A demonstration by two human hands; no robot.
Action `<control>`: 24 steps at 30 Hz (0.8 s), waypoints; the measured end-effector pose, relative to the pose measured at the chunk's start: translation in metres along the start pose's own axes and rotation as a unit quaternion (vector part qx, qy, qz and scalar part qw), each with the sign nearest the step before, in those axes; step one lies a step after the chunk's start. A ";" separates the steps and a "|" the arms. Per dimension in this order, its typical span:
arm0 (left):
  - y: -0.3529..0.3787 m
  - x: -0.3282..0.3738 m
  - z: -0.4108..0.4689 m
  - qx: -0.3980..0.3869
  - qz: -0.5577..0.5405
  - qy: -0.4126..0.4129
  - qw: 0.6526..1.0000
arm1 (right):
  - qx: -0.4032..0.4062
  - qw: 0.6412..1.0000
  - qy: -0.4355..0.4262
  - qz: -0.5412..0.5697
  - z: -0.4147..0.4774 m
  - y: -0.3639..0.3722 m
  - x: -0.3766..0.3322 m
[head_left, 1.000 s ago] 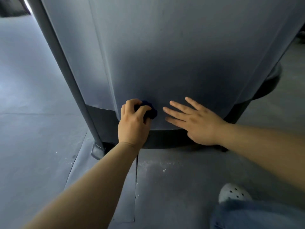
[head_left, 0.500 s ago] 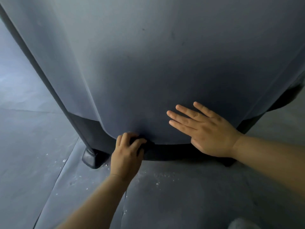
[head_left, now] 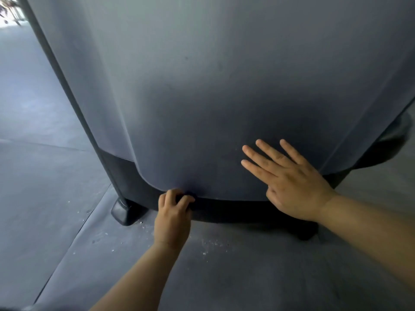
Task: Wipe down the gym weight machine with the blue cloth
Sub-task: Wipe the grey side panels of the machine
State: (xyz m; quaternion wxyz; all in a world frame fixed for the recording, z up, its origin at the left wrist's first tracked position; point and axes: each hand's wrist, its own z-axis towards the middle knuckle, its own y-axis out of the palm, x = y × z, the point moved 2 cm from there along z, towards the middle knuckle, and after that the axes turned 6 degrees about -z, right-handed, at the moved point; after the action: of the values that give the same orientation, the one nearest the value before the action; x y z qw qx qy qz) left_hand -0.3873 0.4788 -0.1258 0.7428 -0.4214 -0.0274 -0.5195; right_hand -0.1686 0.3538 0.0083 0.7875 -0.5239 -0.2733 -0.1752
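Blue cloth [head_left: 192,198] clenched in our left hand [head_left: 173,217] presses the machine panel [head_left: 224,97] at its lower edge, while our right hand [head_left: 292,182] lies flat, fingers spread, probably to brace us.

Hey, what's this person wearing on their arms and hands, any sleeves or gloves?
Nothing visible. Left forearm and right forearm are bare to the frame edge, no sleeves. Left hand and right hand have no gloves, watch or rings in view.
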 end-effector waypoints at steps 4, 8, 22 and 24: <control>-0.023 0.051 0.044 0.076 -0.029 0.047 0.996 | -0.011 1.000 0.014 0.012 -0.007 -0.001 0.004; -0.023 0.089 0.078 0.103 -0.029 0.142 0.984 | -0.005 1.000 -0.007 0.014 -0.002 0.003 -0.008; 0.000 0.058 0.022 0.103 -0.044 0.040 0.993 | -0.016 0.998 -0.055 0.011 -0.004 0.029 -0.040; 0.006 0.056 0.025 0.101 -0.039 0.060 0.992 | -0.010 0.999 -0.044 0.006 0.000 0.034 -0.043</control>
State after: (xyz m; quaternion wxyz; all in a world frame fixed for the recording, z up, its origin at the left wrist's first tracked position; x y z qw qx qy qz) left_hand -0.3472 0.4533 -0.0864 0.7610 -0.3113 -0.0517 -0.5668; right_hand -0.1831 0.3662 -0.0430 0.7703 -0.5406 -0.3031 -0.1498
